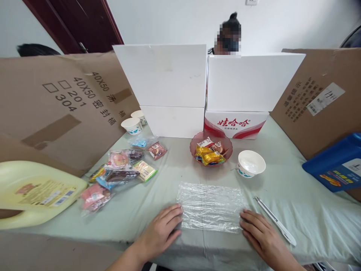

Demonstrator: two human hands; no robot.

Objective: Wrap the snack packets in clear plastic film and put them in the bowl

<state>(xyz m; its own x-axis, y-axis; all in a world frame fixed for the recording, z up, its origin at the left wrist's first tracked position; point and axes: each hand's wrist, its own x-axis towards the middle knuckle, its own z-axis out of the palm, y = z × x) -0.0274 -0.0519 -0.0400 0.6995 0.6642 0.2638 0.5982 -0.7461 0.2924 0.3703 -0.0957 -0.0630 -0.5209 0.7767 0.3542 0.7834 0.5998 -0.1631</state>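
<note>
My left hand (160, 233) and right hand (263, 235) lie flat and open on the pale green tablecloth (310, 210), fingertips pressing the two short ends of a sheet of plastic wrap (211, 206) spread near the front edge of the table. Neither hand grips anything; both simply pin the sheet down. The wrap looks feather-light, limp and crinkled, likely to cling to itself and slide or bunch under a careless pull, so I judge the corners or short ends the safest places to pinch it. A white utility knife (275, 220) lies just beside my right hand, angled away from the sheet. Beyond the wrap stand a red bowl (197, 150) of wrapped snacks and a white paper bowl (251, 162), with bare cloth between them and the sheet. A scatter of snack packets (121, 171) sits well to the left, past them a yellow jug (34, 192); a blue container (335, 162) juts in at right. Cardboard and white foam boxes (166, 75) wall the back. The front edge drops away just beneath my wrists.
</note>
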